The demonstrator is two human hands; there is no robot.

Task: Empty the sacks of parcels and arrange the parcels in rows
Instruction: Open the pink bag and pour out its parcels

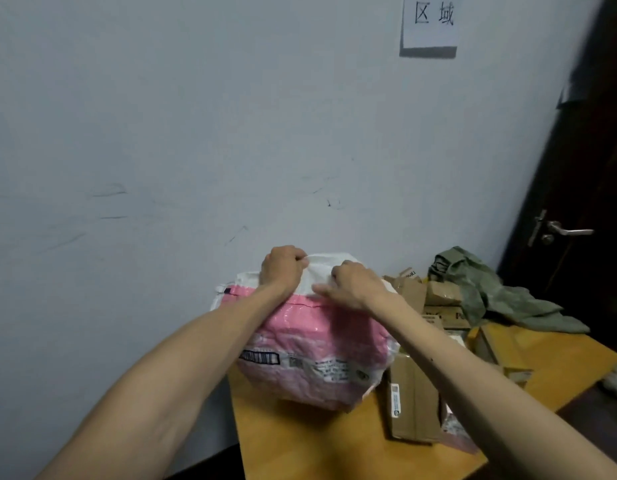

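1. Wall (161,133) on the left: plain, scuffed. Desk (300,441) starts just right of it.
2. Left hand (283,268): fingers curled into a tight fist round the white top edge of the pink/white poly bag (314,341).
3. Poly bag: sits at the desk's back-left corner, close to the wall, w/ label strip (321,367) facing cam. Its left side looks to hang past the desk edge. Prob a bulky soft parcel rather than a sack, can't confirm.
4. Right hand (352,284): fingers bunched on the same white flap, just beside the left hand, thumb laid out along the film. Both grips are on thin film only, nothing supports the load from below.
5. Brown carton (412,403) lies right beside the bag, touching or nearly. More cartons (438,303) are piled behind it. Green sack (484,292) is slumped over them at far right and looks empty.
6. Risks, my read:
   - Lifting by the flap alone puts all the weight on the pinch, so the film could stretch or tear and the bag would drop.
   - Overhang on the left plus a soft load: any slack in the grip and it could roll off the desk toward the wall.
   - Swinging it right could clip the brown carton and shove the pile, since there's no gap btwn them.
   - Soft contents may shift mid-lift and twist the flap out of the fingers.
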